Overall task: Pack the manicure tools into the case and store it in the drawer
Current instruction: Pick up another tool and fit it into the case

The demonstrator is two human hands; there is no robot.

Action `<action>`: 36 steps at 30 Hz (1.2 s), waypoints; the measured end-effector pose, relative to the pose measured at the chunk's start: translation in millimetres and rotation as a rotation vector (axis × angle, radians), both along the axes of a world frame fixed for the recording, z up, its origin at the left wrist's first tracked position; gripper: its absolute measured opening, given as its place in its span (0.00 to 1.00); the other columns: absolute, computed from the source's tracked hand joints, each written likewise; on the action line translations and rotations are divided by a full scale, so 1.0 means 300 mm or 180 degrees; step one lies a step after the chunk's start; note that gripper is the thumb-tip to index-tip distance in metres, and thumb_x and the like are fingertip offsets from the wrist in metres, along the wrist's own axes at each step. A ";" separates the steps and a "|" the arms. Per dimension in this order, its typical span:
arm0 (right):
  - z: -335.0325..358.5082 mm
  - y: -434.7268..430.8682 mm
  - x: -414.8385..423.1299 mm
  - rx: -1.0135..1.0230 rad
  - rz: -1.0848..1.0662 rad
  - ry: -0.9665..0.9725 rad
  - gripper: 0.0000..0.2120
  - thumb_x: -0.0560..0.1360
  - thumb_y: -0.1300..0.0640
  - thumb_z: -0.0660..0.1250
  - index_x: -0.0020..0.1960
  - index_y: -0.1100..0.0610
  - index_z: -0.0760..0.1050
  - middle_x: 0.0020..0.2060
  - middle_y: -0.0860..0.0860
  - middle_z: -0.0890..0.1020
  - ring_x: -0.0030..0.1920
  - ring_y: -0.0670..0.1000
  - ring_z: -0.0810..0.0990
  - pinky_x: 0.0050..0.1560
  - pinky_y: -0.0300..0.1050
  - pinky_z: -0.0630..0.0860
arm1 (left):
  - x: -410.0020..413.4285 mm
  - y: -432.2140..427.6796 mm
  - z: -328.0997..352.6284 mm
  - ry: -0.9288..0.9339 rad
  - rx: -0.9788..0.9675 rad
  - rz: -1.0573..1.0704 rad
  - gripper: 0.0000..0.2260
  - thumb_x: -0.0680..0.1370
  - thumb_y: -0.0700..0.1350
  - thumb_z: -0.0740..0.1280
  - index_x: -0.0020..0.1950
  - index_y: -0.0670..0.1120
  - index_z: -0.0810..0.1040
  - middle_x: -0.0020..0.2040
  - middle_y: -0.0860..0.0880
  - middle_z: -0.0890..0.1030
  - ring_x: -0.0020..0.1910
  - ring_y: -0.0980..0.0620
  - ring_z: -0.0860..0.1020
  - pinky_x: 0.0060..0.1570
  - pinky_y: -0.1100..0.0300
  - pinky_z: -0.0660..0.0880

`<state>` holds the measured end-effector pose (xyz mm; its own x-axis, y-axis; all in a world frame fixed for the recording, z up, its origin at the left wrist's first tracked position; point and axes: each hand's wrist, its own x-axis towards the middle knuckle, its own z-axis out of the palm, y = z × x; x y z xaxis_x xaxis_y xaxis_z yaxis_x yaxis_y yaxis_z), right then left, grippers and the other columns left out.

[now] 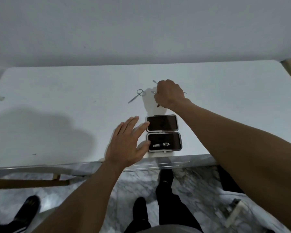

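Observation:
An open manicure case (164,133) with dark lining lies near the front edge of the white table (57,91). A nail clipper (162,145) sits in its near half. My left hand (128,143) rests open against the case's left side, fingers spread. Farther back, my right hand (170,94) is curled over several thin metal tools (153,92) on the table, fingers closed around at least one of them; its tip pokes out at the right. Small scissors (137,95) lie loose to the left of that hand.
A wall stands behind the table. A drawer front with a thin handle line (158,165) shows under the table edge below the case. Marble floor, my legs and shoes, and another person's shoe (28,207) at lower left.

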<state>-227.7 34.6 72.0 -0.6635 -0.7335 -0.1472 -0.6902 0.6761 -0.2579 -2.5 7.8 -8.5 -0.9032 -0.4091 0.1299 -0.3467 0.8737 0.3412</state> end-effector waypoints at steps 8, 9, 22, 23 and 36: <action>0.021 0.222 0.116 -0.0266 0.0181 -0.0049 0.09 0.72 0.62 0.62 0.47 0.61 0.80 0.46 0.58 0.84 0.49 0.60 0.80 0.50 0.50 0.77 | 0.004 0.000 -0.001 0.0006 -0.0040 0.0003 0.27 0.77 0.61 0.56 0.76 0.56 0.63 0.76 0.46 0.64 0.76 0.48 0.60 0.74 0.47 0.57; 0.023 0.253 0.134 -0.0318 0.0191 -0.0105 0.09 0.73 0.62 0.62 0.47 0.60 0.80 0.46 0.57 0.84 0.49 0.59 0.80 0.50 0.49 0.76 | 0.004 0.000 0.000 -0.0001 -0.0050 0.0001 0.27 0.77 0.62 0.56 0.76 0.56 0.63 0.76 0.46 0.64 0.76 0.47 0.59 0.74 0.47 0.57; -0.020 0.512 0.233 -0.0101 0.0594 0.0115 0.06 0.75 0.60 0.66 0.49 0.60 0.80 0.47 0.58 0.82 0.48 0.61 0.78 0.46 0.47 0.70 | 0.008 -0.002 -0.004 -0.0154 -0.0003 -0.0097 0.28 0.79 0.62 0.52 0.78 0.56 0.58 0.79 0.46 0.58 0.78 0.48 0.53 0.76 0.49 0.50; -0.022 0.512 0.235 -0.0101 0.0581 0.0123 0.06 0.75 0.60 0.66 0.49 0.60 0.80 0.47 0.58 0.82 0.48 0.61 0.78 0.46 0.46 0.70 | 0.008 -0.003 -0.002 -0.0148 0.0010 -0.0108 0.28 0.79 0.61 0.52 0.78 0.56 0.58 0.79 0.46 0.58 0.78 0.48 0.53 0.76 0.49 0.50; -0.039 0.405 0.273 -0.0202 0.0686 -0.0032 0.09 0.73 0.64 0.64 0.49 0.59 0.82 0.48 0.58 0.83 0.49 0.61 0.79 0.47 0.47 0.74 | 0.009 -0.012 0.002 -0.0012 0.0009 -0.0091 0.28 0.78 0.60 0.54 0.77 0.53 0.62 0.78 0.46 0.62 0.77 0.48 0.57 0.74 0.51 0.52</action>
